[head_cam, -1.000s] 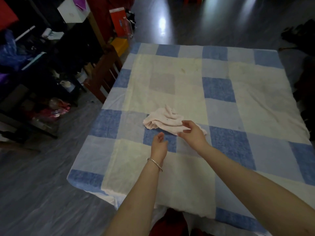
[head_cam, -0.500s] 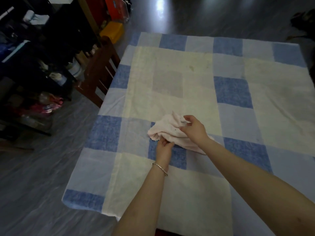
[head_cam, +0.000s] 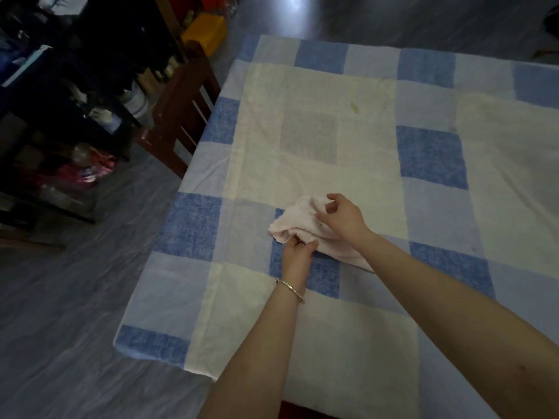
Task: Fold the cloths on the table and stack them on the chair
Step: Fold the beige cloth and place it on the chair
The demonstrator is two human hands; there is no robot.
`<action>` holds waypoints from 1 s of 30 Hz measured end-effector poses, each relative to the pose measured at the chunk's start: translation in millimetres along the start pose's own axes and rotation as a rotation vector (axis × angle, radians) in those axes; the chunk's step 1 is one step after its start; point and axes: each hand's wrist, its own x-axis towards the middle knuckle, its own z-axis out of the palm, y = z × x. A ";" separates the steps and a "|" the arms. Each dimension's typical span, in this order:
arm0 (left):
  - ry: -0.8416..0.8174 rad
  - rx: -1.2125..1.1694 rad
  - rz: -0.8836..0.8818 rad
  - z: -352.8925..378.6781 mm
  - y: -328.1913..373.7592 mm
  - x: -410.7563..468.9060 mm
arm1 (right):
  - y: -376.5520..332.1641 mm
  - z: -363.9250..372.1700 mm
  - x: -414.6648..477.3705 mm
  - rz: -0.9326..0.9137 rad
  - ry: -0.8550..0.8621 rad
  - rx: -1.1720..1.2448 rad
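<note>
In the head view the pink cloth point(head_cam: 305, 226) lies crumpled on the checked worktop point(head_cam: 332, 131), near its front-left part, just ahead of both hands. Its long axis runs slantwise, from a bunched end at the far left down toward a flatter tail at the near right, which passes under the right forearm. The left hand point(head_cam: 298, 255) comes at it from the near side and is pinched on the near edge of the bunched end, fingers closed into the fabric. The right hand point(head_cam: 343, 219) sits over the middle and far side, resting on the cloth with thumb and forefinger parted, loosely open; whether it pinches any fabric I cannot tell. So both hands touch the cloth, the left at the lower-left end, the right farther in and to the right. The next move is likely to spread it flat along that slant. The chair point(head_cam: 181, 116) stands well apart, by the worktop's left edge.
</note>
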 end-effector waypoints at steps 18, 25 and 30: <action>-0.049 -0.459 -0.024 15.8 20.9 -27.4 | 22.2 -38.7 -40.4 0.018 0.166 0.147; -0.057 -0.649 0.005 16.2 16.8 -46.6 | 41.4 -52.5 -59.5 0.021 0.189 0.154; -0.020 -0.450 -0.034 15.2 5.6 -51.8 | 53.7 -58.9 -69.2 0.002 0.232 0.244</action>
